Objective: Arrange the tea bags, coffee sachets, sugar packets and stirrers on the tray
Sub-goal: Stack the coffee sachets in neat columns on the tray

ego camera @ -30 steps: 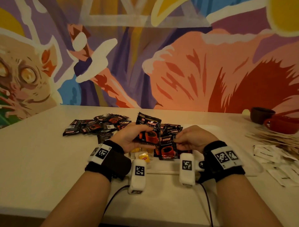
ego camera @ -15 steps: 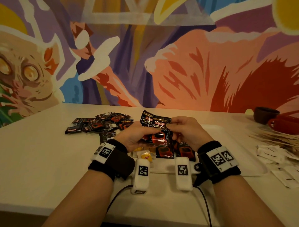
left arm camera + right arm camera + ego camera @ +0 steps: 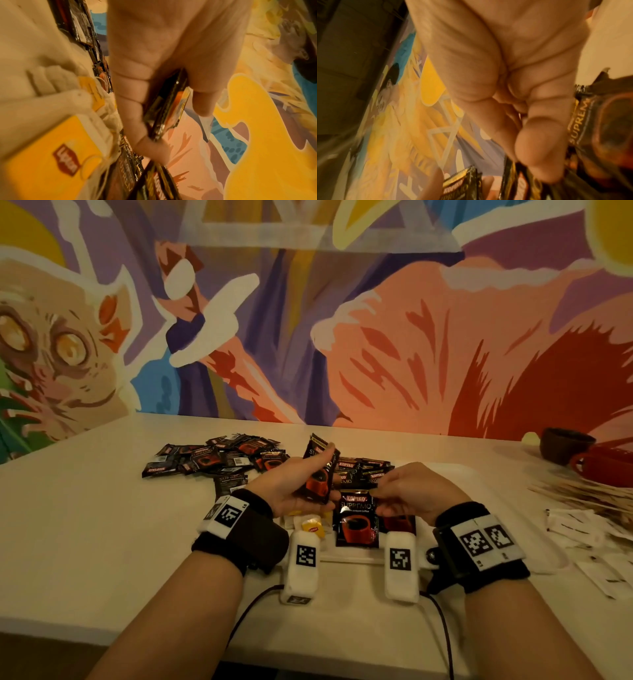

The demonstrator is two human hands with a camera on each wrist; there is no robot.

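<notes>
My left hand (image 3: 294, 487) grips a small stack of black-and-red coffee sachets (image 3: 320, 470) upright above the white tray (image 3: 507, 508); the left wrist view shows the stack (image 3: 168, 108) edge-on between thumb and fingers (image 3: 133, 108). My right hand (image 3: 387, 494) is lower, its fingertips pinching the top edge of one coffee sachet (image 3: 358, 522) that lies flat on the tray's near side. More sachets (image 3: 363, 470) lie on the tray behind. Tea bags with yellow tags (image 3: 313, 527) sit at the tray's near left, partly under my left hand.
A loose pile of coffee sachets (image 3: 219, 457) lies on the table to the left. Wooden stirrers (image 3: 582, 491) and white sugar packets (image 3: 582, 525) are on the right, with a brown cup (image 3: 561, 445) and a red cup (image 3: 606, 467) behind them. The mural wall is close behind.
My right hand left the raised stack and came down to the tray with one sachet. My left hand keeps the rest of the stack up, now tilted.
</notes>
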